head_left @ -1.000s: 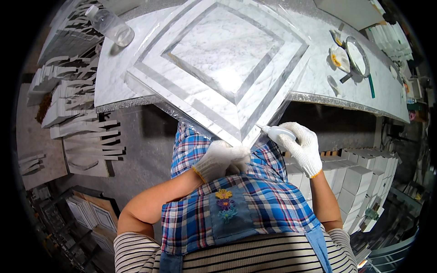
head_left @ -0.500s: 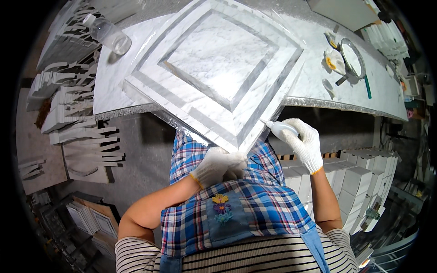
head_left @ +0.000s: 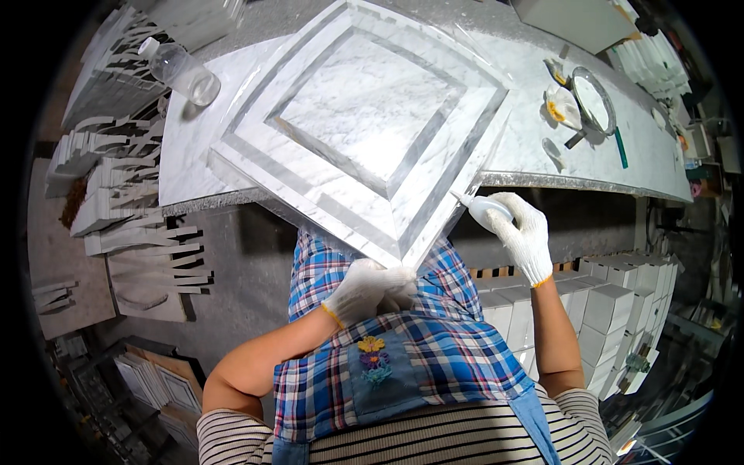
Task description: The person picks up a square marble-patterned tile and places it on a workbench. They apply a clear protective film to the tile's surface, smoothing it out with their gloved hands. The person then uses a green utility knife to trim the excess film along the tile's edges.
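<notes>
A square marble panel point(head_left: 372, 93) with grey inlaid bands lies diagonally on a marble slab, its near corner overhanging toward me. My gloved left hand point(head_left: 370, 293) is closed round that corner, with some fingers hidden below it. In my gloved right hand point(head_left: 528, 236) is a small translucent white squeeze bottle point(head_left: 488, 211), tilted with its thin nozzle pointing up and left. The nozzle tip is at the panel's near right border strip; whether it touches the stone, I cannot tell.
The marble slab point(head_left: 190, 151) carries a clear plastic bottle point(head_left: 182, 74) at left. At right are a round dish point(head_left: 595, 105), a white lump with orange paste point(head_left: 562, 107) and a green stick point(head_left: 621, 149). White boxes point(head_left: 608, 310) are stacked at lower right; stone strips point(head_left: 167, 256) lie at left.
The squeeze bottle's nozzle has moved a little up and away along the panel's right border, with my right hand. My left hand keeps its hold on the near corner.
</notes>
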`<state>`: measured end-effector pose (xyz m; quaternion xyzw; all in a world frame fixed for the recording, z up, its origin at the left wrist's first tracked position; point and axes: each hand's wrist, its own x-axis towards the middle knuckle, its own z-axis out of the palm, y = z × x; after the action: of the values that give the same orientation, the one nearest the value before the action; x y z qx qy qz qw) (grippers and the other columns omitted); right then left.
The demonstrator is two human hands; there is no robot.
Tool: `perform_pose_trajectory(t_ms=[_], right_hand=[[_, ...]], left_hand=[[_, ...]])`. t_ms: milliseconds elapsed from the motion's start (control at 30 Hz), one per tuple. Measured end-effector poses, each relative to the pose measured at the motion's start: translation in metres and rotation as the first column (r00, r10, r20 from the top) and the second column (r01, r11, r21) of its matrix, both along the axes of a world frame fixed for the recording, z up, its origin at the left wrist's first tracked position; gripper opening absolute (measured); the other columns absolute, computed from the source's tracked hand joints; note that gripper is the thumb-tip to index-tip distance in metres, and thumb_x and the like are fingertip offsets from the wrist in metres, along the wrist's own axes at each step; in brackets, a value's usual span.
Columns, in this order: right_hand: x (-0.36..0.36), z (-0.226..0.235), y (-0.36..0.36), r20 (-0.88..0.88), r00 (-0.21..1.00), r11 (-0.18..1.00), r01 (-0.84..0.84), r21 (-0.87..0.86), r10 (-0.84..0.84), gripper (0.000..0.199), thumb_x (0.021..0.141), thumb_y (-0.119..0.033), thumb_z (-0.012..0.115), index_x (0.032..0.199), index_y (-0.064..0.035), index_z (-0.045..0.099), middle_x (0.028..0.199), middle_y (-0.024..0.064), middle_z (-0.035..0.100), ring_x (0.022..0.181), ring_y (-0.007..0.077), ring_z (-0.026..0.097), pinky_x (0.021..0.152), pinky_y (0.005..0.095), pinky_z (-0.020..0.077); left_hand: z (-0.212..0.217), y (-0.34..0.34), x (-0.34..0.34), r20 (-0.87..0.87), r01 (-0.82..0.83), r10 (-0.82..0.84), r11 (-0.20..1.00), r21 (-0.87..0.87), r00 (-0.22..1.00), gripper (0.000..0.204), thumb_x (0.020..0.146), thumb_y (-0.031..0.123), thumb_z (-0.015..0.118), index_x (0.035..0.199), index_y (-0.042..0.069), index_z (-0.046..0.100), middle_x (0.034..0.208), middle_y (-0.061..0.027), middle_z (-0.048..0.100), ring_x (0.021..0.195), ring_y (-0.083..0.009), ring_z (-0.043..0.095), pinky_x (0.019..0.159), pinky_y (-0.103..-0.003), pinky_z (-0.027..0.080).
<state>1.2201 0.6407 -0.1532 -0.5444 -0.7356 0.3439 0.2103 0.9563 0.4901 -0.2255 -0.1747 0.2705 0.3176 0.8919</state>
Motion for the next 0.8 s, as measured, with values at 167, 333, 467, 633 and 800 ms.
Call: perform_pose_trajectory(t_ms=[167,333,467,633,800], right_hand=[[0.002,0.001,0.007,0.005,1.0,1.0,0.02,0.001,-0.02,0.03,0.086,-0.026,0.07,0.105,-0.003,0.071,0.085,0.0142,0.07,0.07,0.0205,0.066,0.065,0.0317,0.0519],[0.001,0.005,0.008,0.014,1.0,1.0,0.008,-0.02,-0.008,0.029,0.087,-0.025,0.069,0.106,-0.0026,0.071,0.085,0.014,0.07,0.069,0.0185,0.066,0.065,0.031,0.0518],[0.001,0.003,0.01,-0.008,1.0,1.0,0.0,0.013,0.0,0.029,0.088,-0.025,0.069,0.106,-0.0024,0.071,0.084,0.0133,0.07,0.067,0.0174,0.066,0.062,0.0301,0.0514],[0.003,0.004,0.018,-0.004,0.999,0.999,0.033,0.006,-0.033,0.028,0.088,-0.024,0.069,0.107,-0.0025,0.071,0.083,0.0132,0.07,0.063,0.0165,0.065,0.059,0.0294,0.0506],[0.001,0.011,0.024,0.002,0.998,0.997,0.068,-0.043,-0.068,0.028,0.089,-0.023,0.066,0.107,-0.0018,0.071,0.082,0.0105,0.069,0.066,0.0126,0.06,0.061,0.0283,0.0491]], left_hand=[[0.016,0.006,0.0,-0.165,0.037,-0.026,0.997,0.067,0.986,0.025,0.094,0.012,0.069,0.102,-0.01,0.063,0.086,-0.0103,0.064,0.066,-0.0092,0.055,0.051,-0.017,0.042],[0.035,0.014,0.003,-0.398,0.144,-0.09,0.984,0.108,0.913,0.026,0.093,0.014,0.07,0.103,-0.01,0.064,0.082,-0.0097,0.064,0.064,-0.0104,0.055,0.05,-0.018,0.042],[0.049,0.019,0.006,-0.487,0.193,-0.086,0.966,0.172,0.869,0.026,0.093,0.014,0.07,0.102,-0.009,0.065,0.08,-0.0092,0.064,0.062,-0.0103,0.055,0.05,-0.019,0.041],[0.048,0.018,0.006,-0.434,0.167,-0.069,0.967,0.191,0.898,0.024,0.093,0.013,0.07,0.102,-0.008,0.063,0.08,-0.0087,0.063,0.062,-0.0094,0.053,0.05,-0.019,0.04],[0.044,0.016,0.007,-0.443,0.157,-0.05,0.966,0.208,0.895,0.022,0.094,0.012,0.068,0.102,-0.008,0.063,0.078,-0.0079,0.062,0.061,-0.0088,0.051,0.05,-0.019,0.039]])
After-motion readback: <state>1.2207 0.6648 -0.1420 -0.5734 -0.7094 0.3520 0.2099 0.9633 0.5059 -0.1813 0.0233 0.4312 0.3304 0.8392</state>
